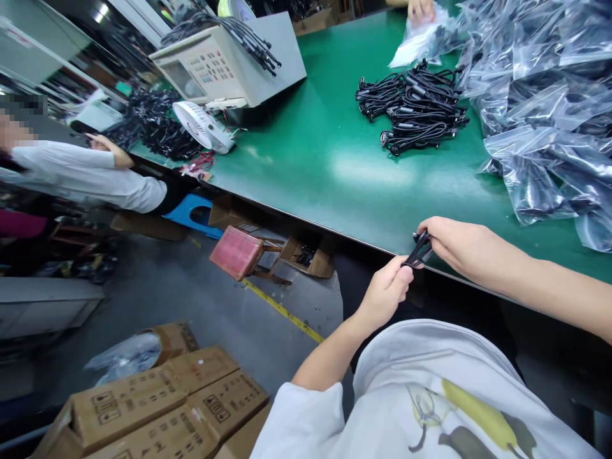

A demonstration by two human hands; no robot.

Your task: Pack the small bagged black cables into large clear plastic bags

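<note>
A small bundle of black cable is held between my two hands at the table's front edge. My left hand grips its lower end, thumb pressed against the fingers. The fingers of my right hand are closed on its upper end, near a connector tip. On the green table lies a pile of black coiled cables, beyond my hands. To the right, clear zip bags with dark contents are heaped up.
A co-worker's hand touches a clear bag at the far edge. A beige machine with cables on top and a white fan stand left. Another person sits beyond. A red-topped stool and cardboard boxes are on the floor.
</note>
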